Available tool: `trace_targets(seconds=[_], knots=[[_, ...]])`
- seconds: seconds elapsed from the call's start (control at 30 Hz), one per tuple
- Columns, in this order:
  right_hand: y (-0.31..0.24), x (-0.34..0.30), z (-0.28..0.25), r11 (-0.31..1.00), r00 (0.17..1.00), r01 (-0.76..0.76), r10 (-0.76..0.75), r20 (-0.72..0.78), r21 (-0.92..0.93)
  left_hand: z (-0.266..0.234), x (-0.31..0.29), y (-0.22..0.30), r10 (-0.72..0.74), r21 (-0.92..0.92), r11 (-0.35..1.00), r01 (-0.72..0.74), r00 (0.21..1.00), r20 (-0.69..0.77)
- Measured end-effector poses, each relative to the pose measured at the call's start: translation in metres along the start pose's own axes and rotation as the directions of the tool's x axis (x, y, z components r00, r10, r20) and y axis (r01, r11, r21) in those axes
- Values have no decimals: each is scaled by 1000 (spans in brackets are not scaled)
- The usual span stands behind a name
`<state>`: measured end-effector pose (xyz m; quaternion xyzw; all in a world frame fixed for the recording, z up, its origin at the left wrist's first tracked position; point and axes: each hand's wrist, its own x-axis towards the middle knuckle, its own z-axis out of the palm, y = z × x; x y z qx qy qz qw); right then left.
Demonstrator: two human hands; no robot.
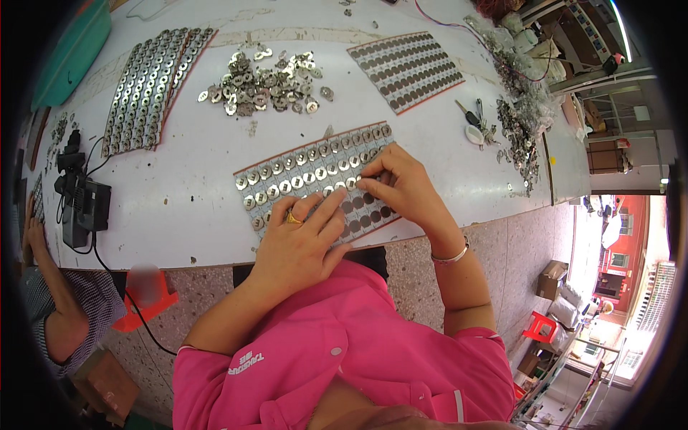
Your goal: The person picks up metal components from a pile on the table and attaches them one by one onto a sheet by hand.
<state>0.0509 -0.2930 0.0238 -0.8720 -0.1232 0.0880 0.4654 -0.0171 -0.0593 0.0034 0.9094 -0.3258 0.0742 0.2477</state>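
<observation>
A flat sheet of joined grey panels lies at the table's near edge, set at a slant. Round silvery metal discs with centre holes cover its upper rows; dark bare circles show in the lower right rows. My left hand, with a yellow ring, rests on the lower part of the sheet, fingers stretched out over the discs. Over the right part, my right hand has thumb and index finger pinched together beside a disc in a middle row. Whatever is between those fingertips is hidden.
Loose metal discs form a heap beyond the sheet. Filled sheets lie far left, a dark-dotted sheet far right. A black corded device stands left. Tweezers-like tools and metal scraps lie right. Another person's arm reaches in at left.
</observation>
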Motion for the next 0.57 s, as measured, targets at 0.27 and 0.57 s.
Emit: trace_targets(seconds=[0.27, 0.57], knots=[[-14, 29, -19, 991, 998, 56, -51, 42, -123, -2, -1, -4, -3, -29, 1000, 3, 1000, -12], [-6, 136, 5, 880, 940, 290, -335, -58, -376, -5, 1, -5, -2, -58, 998, 3, 1000, 17]])
